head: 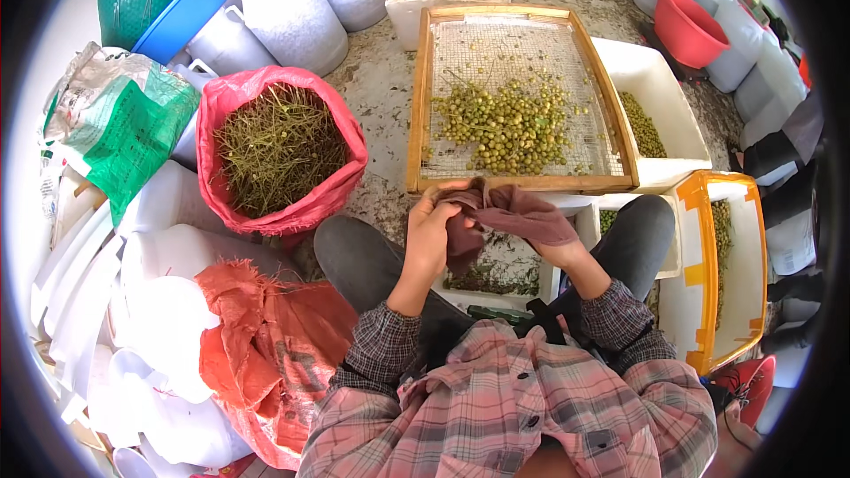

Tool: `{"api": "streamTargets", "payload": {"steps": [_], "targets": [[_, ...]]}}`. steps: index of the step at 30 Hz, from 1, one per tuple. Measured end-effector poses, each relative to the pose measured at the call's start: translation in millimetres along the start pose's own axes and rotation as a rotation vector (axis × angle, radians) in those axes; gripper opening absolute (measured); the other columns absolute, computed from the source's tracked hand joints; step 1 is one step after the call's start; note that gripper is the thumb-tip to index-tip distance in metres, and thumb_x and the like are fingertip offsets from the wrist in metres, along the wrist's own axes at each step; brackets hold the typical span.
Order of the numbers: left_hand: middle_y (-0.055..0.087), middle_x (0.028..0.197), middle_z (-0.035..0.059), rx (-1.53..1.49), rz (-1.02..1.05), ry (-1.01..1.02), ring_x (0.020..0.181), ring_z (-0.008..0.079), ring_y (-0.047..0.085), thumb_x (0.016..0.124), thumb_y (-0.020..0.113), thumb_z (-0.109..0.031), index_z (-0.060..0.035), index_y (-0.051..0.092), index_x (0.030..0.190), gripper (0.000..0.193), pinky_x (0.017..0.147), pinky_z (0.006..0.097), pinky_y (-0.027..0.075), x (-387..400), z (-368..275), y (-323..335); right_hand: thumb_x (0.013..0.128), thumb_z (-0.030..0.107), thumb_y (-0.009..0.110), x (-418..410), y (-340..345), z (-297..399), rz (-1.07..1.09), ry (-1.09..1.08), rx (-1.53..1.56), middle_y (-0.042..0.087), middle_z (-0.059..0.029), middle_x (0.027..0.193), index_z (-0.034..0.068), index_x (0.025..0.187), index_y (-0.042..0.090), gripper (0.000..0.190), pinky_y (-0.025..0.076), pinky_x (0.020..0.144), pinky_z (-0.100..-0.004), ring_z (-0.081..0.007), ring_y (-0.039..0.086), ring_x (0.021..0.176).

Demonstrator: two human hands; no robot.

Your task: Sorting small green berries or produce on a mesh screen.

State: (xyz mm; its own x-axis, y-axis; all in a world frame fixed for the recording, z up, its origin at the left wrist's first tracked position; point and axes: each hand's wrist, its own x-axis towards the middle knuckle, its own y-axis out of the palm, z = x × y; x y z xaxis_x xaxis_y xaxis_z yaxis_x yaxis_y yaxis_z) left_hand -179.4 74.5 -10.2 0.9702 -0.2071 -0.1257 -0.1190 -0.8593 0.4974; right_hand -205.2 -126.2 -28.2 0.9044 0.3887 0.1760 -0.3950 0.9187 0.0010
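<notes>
My left hand [428, 219] pinches a bunched brown cloth [524, 211] just in front of the sieve's near edge. The same cloth covers my right hand [558, 251] down to the wrist, so its fingers are mostly hidden; it may be a glove. Beyond my hands, a wood-framed wire-mesh sieve [418, 113] bears a heap of small round yellow-green fruits [511, 126] with some thin stalks. Beneath my hands and between my knees stands a white foam box [550, 282] with dark green plant bits along its bottom.
A pink woven sack [352, 159] of dry stalks [279, 146] stands left; a red sack [292, 338] lies nearer. Foam boxes [684, 153] with fruits sit under and beside the sieve, one edged with orange tape [704, 265]. White plastic jugs [292, 13] line the left side.
</notes>
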Motion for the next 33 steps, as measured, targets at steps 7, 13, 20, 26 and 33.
{"api": "streamTargets", "payload": {"steps": [7,13,20,26,33], "targets": [[0.053,0.066,0.0022,0.096,-0.181,0.020,0.053,0.0083,0.042,0.086,0.040,-0.004,0.0013,0.058,0.083,0.019,0.051,0.0228,0.034,12,20,-33,0.095,0.018,0.054,-25,-9,16,0.421,0.103,-0.258,0.044,-0.0134,0.142,0.002,0.135,0.048,0.044,0.031,0.107,-0.0338,-0.0230,0.041,0.131],[0.057,0.072,0.0039,0.672,0.061,0.187,0.063,0.0118,0.054,0.079,0.042,-0.007,-0.0009,0.057,0.078,0.016,0.062,0.0220,0.042,42,7,-41,0.095,0.016,0.054,-33,-30,10,0.223,0.213,-0.125,0.059,-0.0116,0.127,0.000,0.131,0.051,0.039,0.042,0.099,-0.0314,-0.0201,0.055,0.117],[0.060,0.079,0.0068,0.602,0.015,-0.014,0.068,0.0135,0.056,0.072,0.048,-0.004,0.0005,0.062,0.089,0.022,0.065,0.0211,0.042,77,-62,-53,0.091,0.011,0.059,7,-67,10,-0.253,0.248,-0.256,0.071,-0.0114,0.092,-0.002,0.116,0.060,0.028,0.053,0.077,-0.0287,-0.0173,0.068,0.087],[0.061,0.105,0.0201,1.898,-0.174,0.672,0.095,0.0320,0.060,0.074,0.059,-0.009,-0.0032,0.058,0.114,0.040,0.085,0.0363,0.047,133,-43,-68,0.085,0.020,0.065,111,-68,-35,-0.305,-0.132,-0.854,0.062,-0.0184,0.115,0.003,0.107,0.066,0.028,0.046,0.093,-0.0410,-0.0330,0.057,0.110],[0.063,0.090,0.0194,1.386,0.337,0.506,0.076,0.0334,0.061,0.085,0.063,-0.019,-0.0004,0.063,0.103,0.026,0.071,0.0362,0.049,168,-27,1,0.086,0.016,0.063,159,-83,-69,-0.160,-0.212,-0.874,0.062,-0.0172,0.112,0.003,0.099,0.068,0.019,0.045,0.091,-0.0429,-0.0338,0.055,0.108]]}}
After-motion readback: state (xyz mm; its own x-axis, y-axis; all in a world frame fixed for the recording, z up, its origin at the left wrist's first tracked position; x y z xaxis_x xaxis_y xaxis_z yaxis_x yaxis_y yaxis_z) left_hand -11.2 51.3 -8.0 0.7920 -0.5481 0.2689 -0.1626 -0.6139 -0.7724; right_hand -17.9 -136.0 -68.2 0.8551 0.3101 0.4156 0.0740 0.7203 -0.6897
